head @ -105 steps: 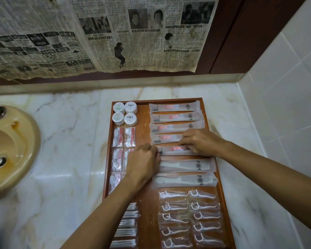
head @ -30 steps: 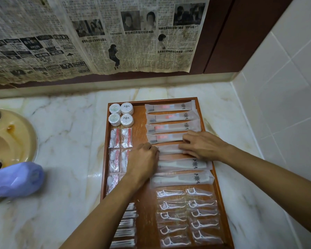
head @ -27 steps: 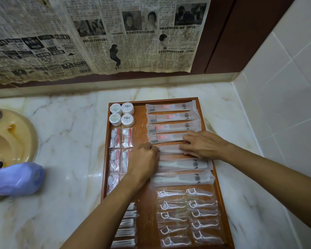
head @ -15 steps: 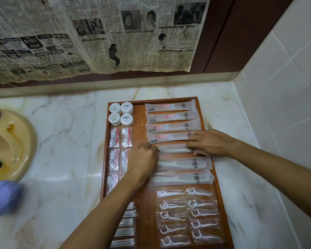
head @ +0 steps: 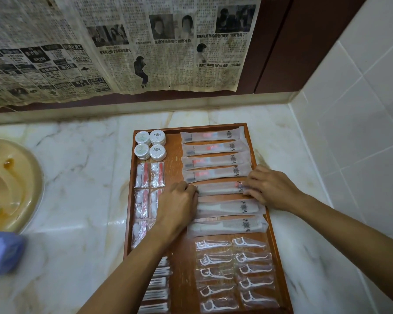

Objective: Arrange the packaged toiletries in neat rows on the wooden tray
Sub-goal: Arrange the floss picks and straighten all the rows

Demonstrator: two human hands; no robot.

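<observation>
Your two hands bracket one long packet [head: 218, 188] in the middle of the wooden tray [head: 175, 168], its long axis running left to right. Your left hand [head: 179, 206] has its fingers curled against the packet's left end; your right hand [head: 269, 186] lays nearly straight fingers on its right end. Neither hand lifts it. Four matching packets [head: 213, 152] lie in a row just beyond it, and two comb packets [head: 229, 216] lie just nearer, so squaring it likely means small sideways nudges. Round soaps [head: 150, 144] sit at the far left corner, floss picks [head: 234, 273] nearest you. A sink [head: 14, 186] is set in the marble surface [head: 82, 177] to the left.
</observation>
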